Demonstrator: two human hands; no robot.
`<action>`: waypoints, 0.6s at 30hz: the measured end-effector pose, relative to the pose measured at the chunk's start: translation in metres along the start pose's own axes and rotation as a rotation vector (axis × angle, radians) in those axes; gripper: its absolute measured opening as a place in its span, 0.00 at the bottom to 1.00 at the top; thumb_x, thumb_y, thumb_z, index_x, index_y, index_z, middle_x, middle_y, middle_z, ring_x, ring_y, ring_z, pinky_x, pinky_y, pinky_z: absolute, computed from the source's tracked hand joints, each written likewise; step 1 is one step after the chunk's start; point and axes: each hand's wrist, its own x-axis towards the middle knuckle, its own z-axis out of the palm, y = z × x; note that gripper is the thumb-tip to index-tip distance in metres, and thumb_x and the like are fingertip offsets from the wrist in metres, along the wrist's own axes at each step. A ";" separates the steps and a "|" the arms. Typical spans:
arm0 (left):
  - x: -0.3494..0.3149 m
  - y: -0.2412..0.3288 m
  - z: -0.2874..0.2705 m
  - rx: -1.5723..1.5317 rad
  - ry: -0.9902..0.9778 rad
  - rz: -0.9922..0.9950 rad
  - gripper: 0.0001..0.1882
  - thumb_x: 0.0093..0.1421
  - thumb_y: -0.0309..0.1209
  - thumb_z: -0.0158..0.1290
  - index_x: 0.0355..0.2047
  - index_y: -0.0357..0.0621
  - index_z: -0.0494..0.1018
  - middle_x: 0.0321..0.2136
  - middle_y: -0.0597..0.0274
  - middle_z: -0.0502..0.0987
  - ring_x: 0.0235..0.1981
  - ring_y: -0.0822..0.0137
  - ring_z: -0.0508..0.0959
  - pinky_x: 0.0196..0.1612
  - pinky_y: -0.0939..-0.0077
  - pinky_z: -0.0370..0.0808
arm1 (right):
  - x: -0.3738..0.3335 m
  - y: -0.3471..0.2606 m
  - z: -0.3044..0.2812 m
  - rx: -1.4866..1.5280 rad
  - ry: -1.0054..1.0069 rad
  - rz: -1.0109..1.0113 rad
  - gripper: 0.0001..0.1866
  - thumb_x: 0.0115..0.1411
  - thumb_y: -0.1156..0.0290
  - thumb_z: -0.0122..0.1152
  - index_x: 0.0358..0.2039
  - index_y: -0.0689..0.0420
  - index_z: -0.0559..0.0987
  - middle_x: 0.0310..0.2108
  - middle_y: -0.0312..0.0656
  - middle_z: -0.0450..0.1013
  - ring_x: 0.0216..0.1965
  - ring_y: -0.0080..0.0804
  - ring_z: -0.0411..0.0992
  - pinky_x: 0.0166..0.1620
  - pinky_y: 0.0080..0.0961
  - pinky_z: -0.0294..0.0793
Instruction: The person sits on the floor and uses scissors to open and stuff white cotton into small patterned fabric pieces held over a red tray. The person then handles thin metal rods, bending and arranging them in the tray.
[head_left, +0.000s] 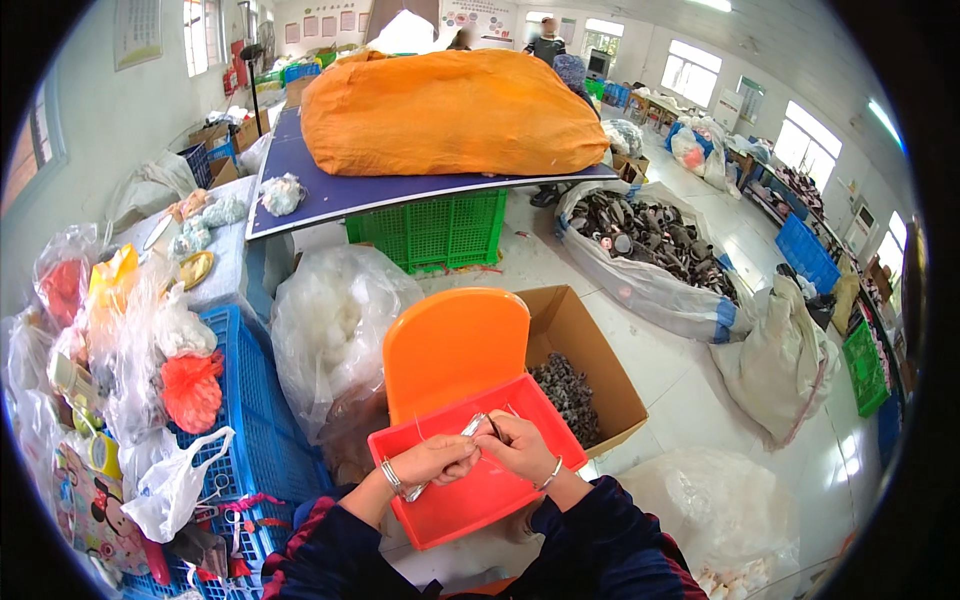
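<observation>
My left hand [440, 462] is closed around a thin silvery strip-like thing [474, 424], whose ends show above and below the fingers; its kind is not clear. Close against it, my right hand [513, 449] pinches with bent fingers, and a small dark piece [494, 428] sticks out at the fingertips. Both hands are over a shallow red plastic tray [455, 515]. Under the tray's far edge stands an orange chair [455, 345] with a rounded back.
An open cardboard box [615, 385] of small grey pieces [566, 396] stands right of the chair. Left are a clear bag of white stuffing [335, 315] and a cluttered blue crate [265, 420]. Ahead, a blue table [350, 195] bears a large orange bundle [450, 115]. A big sack [650, 300] lies far right.
</observation>
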 end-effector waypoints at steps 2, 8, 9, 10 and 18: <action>0.002 -0.003 -0.001 -0.011 -0.001 -0.015 0.15 0.71 0.40 0.39 0.30 0.45 0.65 0.17 0.74 0.55 0.16 0.80 0.54 0.17 0.85 0.51 | 0.000 0.000 0.001 0.077 -0.014 0.074 0.05 0.61 0.72 0.59 0.34 0.61 0.77 0.25 0.31 0.65 0.24 0.15 0.58 0.28 0.16 0.58; 0.010 -0.012 -0.004 -0.091 -0.056 -0.023 0.15 0.71 0.41 0.38 0.30 0.46 0.65 0.17 0.75 0.55 0.15 0.80 0.53 0.16 0.85 0.50 | -0.004 0.013 0.000 0.226 -0.026 0.179 0.06 0.62 0.70 0.58 0.32 0.59 0.77 0.21 0.27 0.64 0.23 0.12 0.58 0.26 0.15 0.57; 0.012 -0.015 -0.006 -0.105 -0.055 -0.019 0.15 0.71 0.41 0.38 0.30 0.46 0.65 0.17 0.75 0.55 0.15 0.80 0.53 0.16 0.85 0.50 | -0.004 0.014 0.000 0.219 -0.017 0.195 0.06 0.62 0.69 0.58 0.32 0.59 0.77 0.20 0.26 0.64 0.22 0.12 0.58 0.26 0.15 0.57; 0.014 -0.016 -0.006 -0.119 -0.055 -0.015 0.16 0.71 0.41 0.37 0.30 0.46 0.65 0.17 0.75 0.55 0.15 0.80 0.53 0.16 0.85 0.50 | -0.004 0.014 0.000 0.211 -0.008 0.211 0.07 0.63 0.69 0.58 0.32 0.59 0.77 0.20 0.26 0.64 0.22 0.12 0.58 0.26 0.15 0.57; 0.017 -0.013 0.004 -0.107 0.055 0.011 0.16 0.71 0.41 0.37 0.29 0.46 0.64 0.16 0.74 0.54 0.15 0.79 0.51 0.16 0.84 0.49 | -0.003 0.016 0.002 0.136 0.092 0.220 0.10 0.63 0.67 0.59 0.31 0.61 0.77 0.20 0.27 0.64 0.22 0.13 0.59 0.25 0.16 0.58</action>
